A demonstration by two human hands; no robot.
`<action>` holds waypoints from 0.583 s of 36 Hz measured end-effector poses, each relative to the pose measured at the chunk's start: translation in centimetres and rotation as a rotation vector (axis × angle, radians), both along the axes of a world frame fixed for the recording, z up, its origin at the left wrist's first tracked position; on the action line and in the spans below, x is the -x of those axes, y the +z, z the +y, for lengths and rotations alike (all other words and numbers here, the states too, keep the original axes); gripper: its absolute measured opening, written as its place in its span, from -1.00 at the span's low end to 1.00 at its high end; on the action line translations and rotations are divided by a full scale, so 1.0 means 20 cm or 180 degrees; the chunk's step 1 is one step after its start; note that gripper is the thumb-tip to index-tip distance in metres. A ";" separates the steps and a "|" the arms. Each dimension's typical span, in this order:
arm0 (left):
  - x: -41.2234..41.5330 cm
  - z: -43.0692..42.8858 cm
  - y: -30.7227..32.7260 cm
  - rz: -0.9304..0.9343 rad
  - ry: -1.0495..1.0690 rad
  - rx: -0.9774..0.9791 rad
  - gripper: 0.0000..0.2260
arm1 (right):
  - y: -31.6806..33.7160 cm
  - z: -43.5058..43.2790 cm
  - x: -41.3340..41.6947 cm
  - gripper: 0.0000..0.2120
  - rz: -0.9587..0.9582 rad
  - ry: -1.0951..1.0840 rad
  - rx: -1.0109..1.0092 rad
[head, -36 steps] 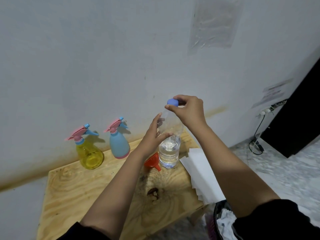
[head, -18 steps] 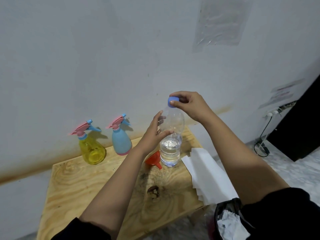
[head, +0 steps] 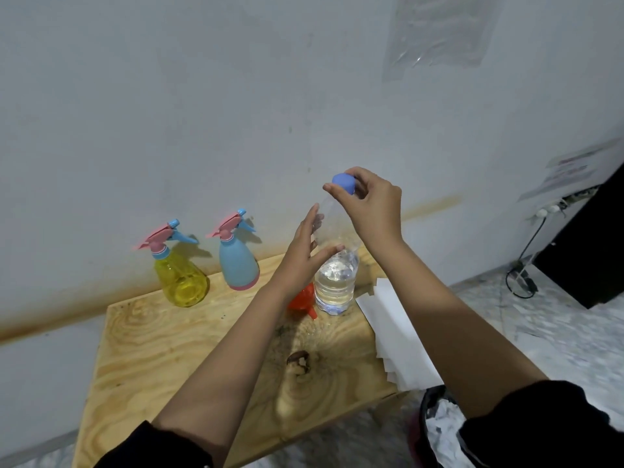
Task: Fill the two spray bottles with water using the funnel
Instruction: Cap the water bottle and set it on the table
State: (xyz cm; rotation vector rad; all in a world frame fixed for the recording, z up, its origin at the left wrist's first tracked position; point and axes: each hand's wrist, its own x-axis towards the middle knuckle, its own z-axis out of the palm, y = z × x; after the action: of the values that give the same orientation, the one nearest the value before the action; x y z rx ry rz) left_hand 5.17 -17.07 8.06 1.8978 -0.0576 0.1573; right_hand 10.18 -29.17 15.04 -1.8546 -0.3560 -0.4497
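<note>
Where it stands against the wall, wooden table (head: 152, 349): bears everything.
Paper sheets (head: 398, 332): its three o'clock edge.
Water bottle (head: 336, 282): upright, one o'clock; left hand (head: 300, 255) grips its shoulder.
Blue spray bottle (head: 238, 261), yellow spray bottle (head: 182, 282): upright, eleven o'clock.
Red funnel (head: 300, 298): just beside water bottle's nine o'clock.
Blue cap (head: 343, 184): pinched by right hand (head: 371, 211).

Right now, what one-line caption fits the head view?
Left hand steadies water bottle on wooden table, right hand grips its blue cap; orange funnel, yellow spray bottle and blue spray bottle wait.
</note>
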 end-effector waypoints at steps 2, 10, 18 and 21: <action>0.00 0.00 0.00 0.0003 -0.0023 -0.0019 -0.25 | -0.03 0.00 0.01 -0.78 -0.0042 0.0028 -0.0070; 0.00 0.04 0.00 -0.0053 -0.0162 -0.0218 -0.22 | -0.15 -0.01 0.04 -0.65 -0.0159 0.0309 0.0006; -0.01 0.16 -0.08 -0.0035 -0.0454 -0.0815 -0.20 | -0.27 -0.03 0.03 -0.35 0.0022 0.0646 -0.0029; -0.01 0.24 -0.19 0.0171 -0.0623 -0.1348 -0.24 | -0.35 -0.04 0.05 -0.22 0.0398 0.0739 -0.0194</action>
State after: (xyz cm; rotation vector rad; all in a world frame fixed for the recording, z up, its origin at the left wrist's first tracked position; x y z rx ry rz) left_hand 5.40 -12.27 4.28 2.3028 -0.2563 -0.0445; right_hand 9.15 -30.07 8.09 -1.7474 -0.4610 -0.1833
